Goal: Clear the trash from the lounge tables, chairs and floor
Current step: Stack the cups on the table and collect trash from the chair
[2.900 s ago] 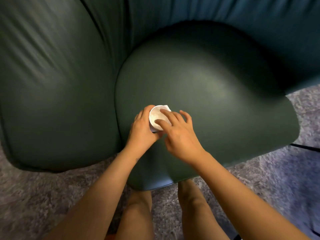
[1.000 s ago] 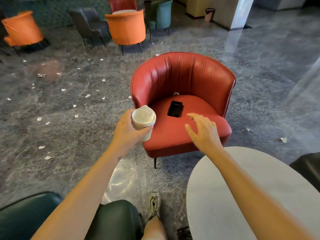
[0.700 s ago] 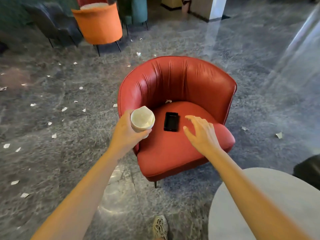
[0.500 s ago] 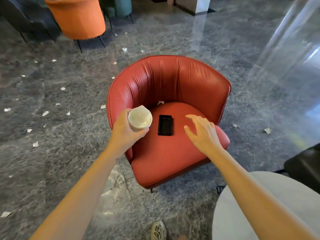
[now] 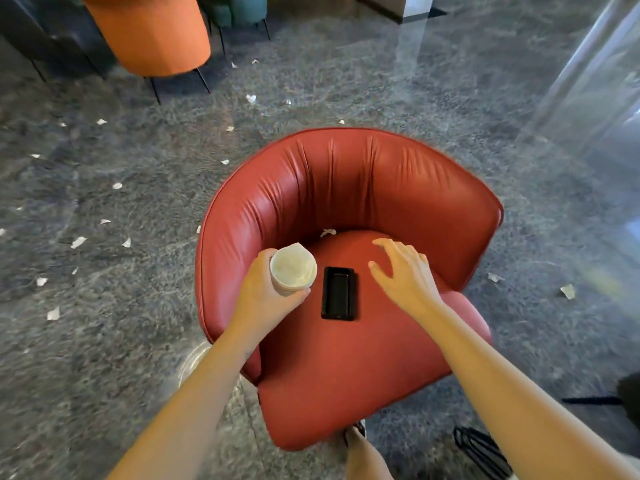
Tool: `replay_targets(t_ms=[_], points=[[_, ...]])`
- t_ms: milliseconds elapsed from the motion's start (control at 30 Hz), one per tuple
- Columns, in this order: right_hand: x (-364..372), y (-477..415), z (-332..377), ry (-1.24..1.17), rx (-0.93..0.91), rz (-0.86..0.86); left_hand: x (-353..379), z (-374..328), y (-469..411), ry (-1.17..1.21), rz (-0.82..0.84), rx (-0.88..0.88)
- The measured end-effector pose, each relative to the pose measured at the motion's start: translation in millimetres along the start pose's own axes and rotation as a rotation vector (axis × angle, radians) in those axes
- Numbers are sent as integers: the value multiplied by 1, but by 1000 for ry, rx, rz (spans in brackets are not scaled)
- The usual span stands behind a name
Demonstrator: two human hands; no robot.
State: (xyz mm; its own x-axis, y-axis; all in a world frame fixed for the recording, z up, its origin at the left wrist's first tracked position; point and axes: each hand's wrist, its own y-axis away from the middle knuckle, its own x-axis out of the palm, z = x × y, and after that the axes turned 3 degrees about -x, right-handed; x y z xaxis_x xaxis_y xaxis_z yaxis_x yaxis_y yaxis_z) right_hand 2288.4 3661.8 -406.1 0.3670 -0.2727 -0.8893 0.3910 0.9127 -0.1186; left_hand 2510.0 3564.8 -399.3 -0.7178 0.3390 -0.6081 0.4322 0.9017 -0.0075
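Observation:
My left hand [image 5: 265,295] grips a white paper cup [image 5: 293,269] with paper stuffed inside, held over the left part of a red leather armchair [image 5: 349,368]. A small black tray [image 5: 338,293] lies flat on the seat between my hands. My right hand [image 5: 403,274] hovers over the seat to the right of the tray, fingers spread and empty. A crumpled white paper scrap [image 5: 327,232] sits at the back of the seat, where cushion meets backrest.
Several white paper scraps [image 5: 78,241] litter the dark marbled floor left of and behind the chair, and two more scraps [image 5: 567,291] lie to its right. An orange chair [image 5: 152,32] stands at the back left. A black wire stand [image 5: 481,452] is at lower right.
I turned from the dark green sofa, lifted the cup, and came up close over the red chair. Both hands now reach over its seat; the round table has left the view.

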Motion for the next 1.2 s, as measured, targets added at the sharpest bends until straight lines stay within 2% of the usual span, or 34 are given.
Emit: replay_targets(t_ms=[200,367,667,833,1000,1200], points=[[103,-124,-66,-26,28,142,66,50,-87,-7,-26,-192],[197,-207,-112,-17,38,243,136,97,-152,67,-34,-271],[338,-282,-179,-33,140,300,228,203,-219,75,-54,-420],[385,-315,-190,-53,196,270,248,221,-227,140,-131,-448],[412,-329,-186,-10,247,372,253,229,-227,162,-148,-487],[424,-327,-178,13,166,372,254,236,-224,166,-152,-514]])
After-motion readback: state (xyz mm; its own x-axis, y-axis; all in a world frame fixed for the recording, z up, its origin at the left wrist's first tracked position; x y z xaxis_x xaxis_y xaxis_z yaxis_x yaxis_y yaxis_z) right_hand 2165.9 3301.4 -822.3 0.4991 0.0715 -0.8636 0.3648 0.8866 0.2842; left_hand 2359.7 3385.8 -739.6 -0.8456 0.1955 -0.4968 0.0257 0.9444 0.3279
